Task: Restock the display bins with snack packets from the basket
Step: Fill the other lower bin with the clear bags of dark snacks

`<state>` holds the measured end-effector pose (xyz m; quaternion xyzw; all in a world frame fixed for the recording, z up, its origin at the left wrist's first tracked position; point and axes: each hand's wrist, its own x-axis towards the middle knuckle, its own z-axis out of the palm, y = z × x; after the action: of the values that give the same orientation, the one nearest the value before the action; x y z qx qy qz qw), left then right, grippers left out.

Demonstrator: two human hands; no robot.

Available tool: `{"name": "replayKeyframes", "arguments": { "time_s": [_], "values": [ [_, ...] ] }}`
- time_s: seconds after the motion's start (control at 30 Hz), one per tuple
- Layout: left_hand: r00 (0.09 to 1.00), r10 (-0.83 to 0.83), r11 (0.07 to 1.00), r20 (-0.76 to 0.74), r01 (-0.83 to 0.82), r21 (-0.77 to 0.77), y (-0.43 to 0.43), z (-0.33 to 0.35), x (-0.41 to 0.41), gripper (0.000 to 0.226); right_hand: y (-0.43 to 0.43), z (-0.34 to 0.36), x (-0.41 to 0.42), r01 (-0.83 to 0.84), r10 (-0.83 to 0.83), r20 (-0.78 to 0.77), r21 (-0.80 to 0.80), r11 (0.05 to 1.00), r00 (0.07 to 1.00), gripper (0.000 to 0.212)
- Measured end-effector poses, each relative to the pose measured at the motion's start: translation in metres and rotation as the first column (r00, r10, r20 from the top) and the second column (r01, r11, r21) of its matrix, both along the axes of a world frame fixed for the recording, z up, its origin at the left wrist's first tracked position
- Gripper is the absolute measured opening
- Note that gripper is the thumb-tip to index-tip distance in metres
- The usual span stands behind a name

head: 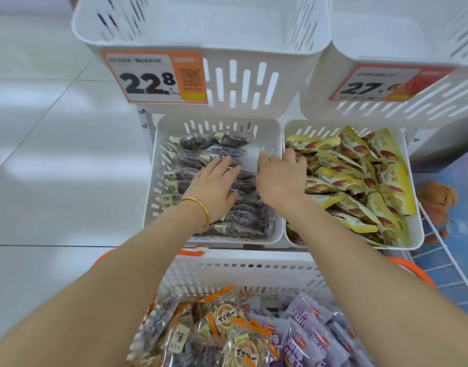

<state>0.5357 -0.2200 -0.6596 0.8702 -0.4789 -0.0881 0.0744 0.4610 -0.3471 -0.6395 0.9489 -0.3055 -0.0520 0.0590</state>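
Fingertips of my right grip (283, 178) are hidden, probably among the yellow packets (360, 181). The near basket (241, 268) runs off the bottom edge; I can't read small print on the price tag (153, 76).

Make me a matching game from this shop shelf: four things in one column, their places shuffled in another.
Things
1. dark clear-wrapped snack packets under the left hand
2. yellow foil snack packets
3. purple snack packets
4. orange-edged paper price tag reading 22.8

Places
A. in the white slotted plastic basket nearest the camera
B. on the front of the white upper left bin
C. in the white lower right bin
D. in the white lower left bin

Pairs: 1-D, 2-C, 3-A, 4-B
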Motion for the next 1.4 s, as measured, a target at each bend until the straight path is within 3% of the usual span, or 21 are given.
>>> {"name": "replayKeyframes", "arguments": {
  "time_s": [0.07,0.17,0.3,0.43,0.53,0.6,0.8,0.93,1.03,1.1,1.23,1.4],
  "values": [
    [1.000,0.018,0.988,-0.008,-0.019,-0.150,0.018,0.015,-0.010,0.053,0.005,0.016,-0.014,-0.045,0.043,0.038,0.041,0.998,0.998,0.056],
    [1.000,0.002,0.933,-0.005,-0.004,-0.359,0.062,0.039,-0.038,0.040,0.030,0.042,-0.060,-0.046,0.009,0.291,0.120,0.992,0.957,0.053],
    [0.999,-0.044,0.947,-0.002,0.041,-0.320,0.127,0.061,-0.075,0.035,0.091,0.059,-0.142,-0.161,-0.069,0.481,0.420,0.893,0.874,0.049],
    [0.998,0.055,0.976,-0.032,-0.060,-0.210,0.185,0.061,-0.107,0.039,0.149,0.036,-0.186,-0.258,-0.055,0.432,0.630,0.732,0.900,0.044],
    [0.989,0.148,0.977,-0.006,-0.147,-0.152,0.219,0.055,-0.128,0.030,0.175,0.012,-0.194,-0.231,-0.052,0.323,0.772,0.592,0.945,0.040],
    [0.978,0.202,0.973,-0.056,-0.207,-0.100,0.234,0.049,-0.138,0.032,0.186,-0.001,-0.195,-0.178,-0.023,0.231,0.808,0.562,0.973,0.037],
    [0.962,0.215,0.976,-0.170,-0.218,0.005,0.239,0.028,-0.151,0.036,0.214,-0.031,-0.198,-0.167,0.102,0.132,0.751,0.639,0.986,0.028],
    [0.958,0.205,0.978,-0.203,-0.194,0.076,0.236,0.013,-0.153,0.040,0.237,-0.039,-0.203,-0.341,0.388,0.052,0.593,0.729,0.920,0.048],
    [0.943,0.244,0.969,-0.226,-0.233,0.077,0.236,0.005,-0.150,0.043,0.241,-0.044,-0.204,-0.351,0.417,-0.005,0.531,0.772,0.909,0.049],
    [0.931,0.273,0.962,-0.240,-0.262,0.078,0.235,0.002,-0.149,0.045,0.234,-0.040,-0.204,-0.291,0.363,0.018,0.635,0.716,0.932,0.035],
    [0.913,0.317,0.948,-0.258,-0.302,0.097,0.230,-0.002,-0.150,0.049,0.203,-0.022,-0.210,-0.121,0.070,0.100,0.886,0.447,0.992,0.022],
    [0.910,0.359,0.931,-0.209,-0.333,0.151,0.218,-0.004,-0.151,0.046,0.160,-0.013,-0.221,0.016,-0.351,0.068,0.973,0.232,0.934,0.025]
  ]
}}
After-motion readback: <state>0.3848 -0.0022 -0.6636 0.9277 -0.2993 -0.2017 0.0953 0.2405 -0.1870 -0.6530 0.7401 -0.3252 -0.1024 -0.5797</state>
